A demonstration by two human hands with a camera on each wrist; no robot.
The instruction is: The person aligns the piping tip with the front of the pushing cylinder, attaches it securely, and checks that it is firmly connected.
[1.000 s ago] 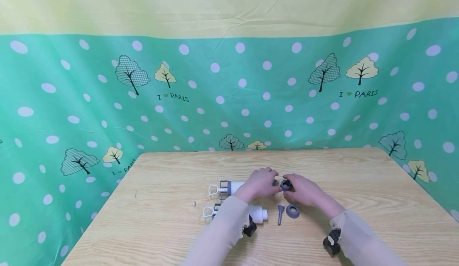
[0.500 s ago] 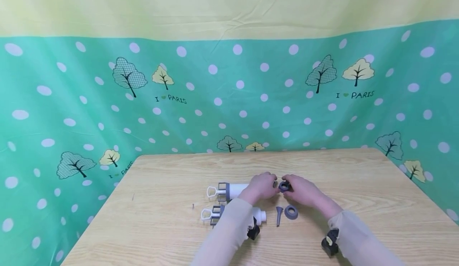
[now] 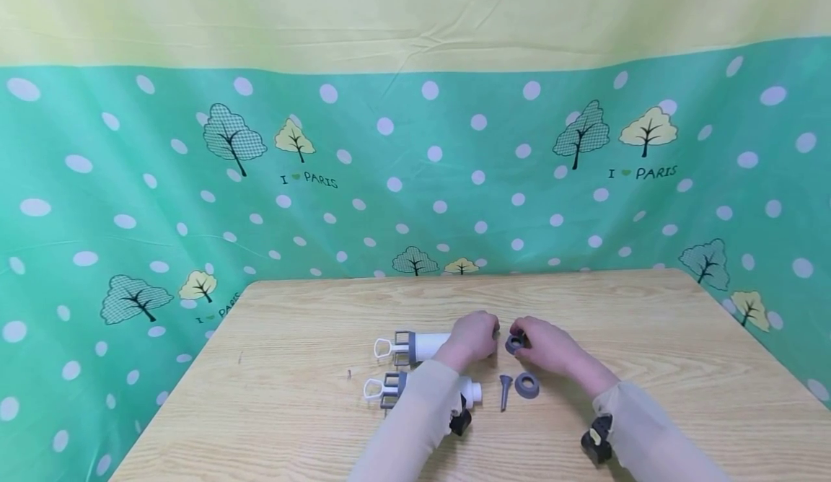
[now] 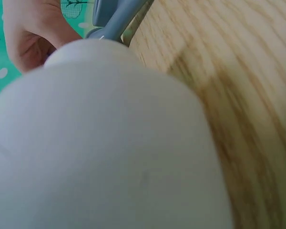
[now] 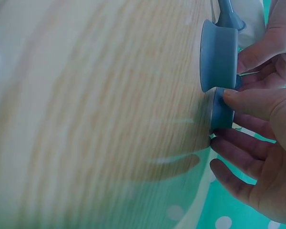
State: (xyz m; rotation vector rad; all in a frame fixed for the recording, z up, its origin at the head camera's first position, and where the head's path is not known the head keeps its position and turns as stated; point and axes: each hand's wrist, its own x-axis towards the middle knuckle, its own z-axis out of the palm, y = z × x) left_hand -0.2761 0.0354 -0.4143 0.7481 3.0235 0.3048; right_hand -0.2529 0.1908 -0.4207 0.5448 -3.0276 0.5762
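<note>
My right hand (image 3: 548, 345) pinches a small grey ring (image 3: 514, 343) standing low over or on the table; the right wrist view shows thumb and fingers on the ring's edge. My left hand (image 3: 472, 338) lies by the front end of the farther white syringe-like tube (image 3: 430, 345), fingers curled. A bit of grey part (image 3: 497, 330) shows at its fingertips, mostly hidden by the hand. A nearer white tube (image 3: 476, 392) lies partly under my left forearm. Beside it are a grey funnel-shaped nozzle (image 3: 505, 392) and a second grey ring (image 3: 527, 385).
The wooden table (image 3: 292, 431) ends at a green dotted curtain (image 3: 363, 251). White loop handles (image 3: 383, 348) of the tubes point left. A small dark speck (image 3: 349, 374) lies left of them.
The head view has tilted slightly. My left fingers have curled in more and drawn a little left, widening the gap to the right hand, which stays at the ring.
</note>
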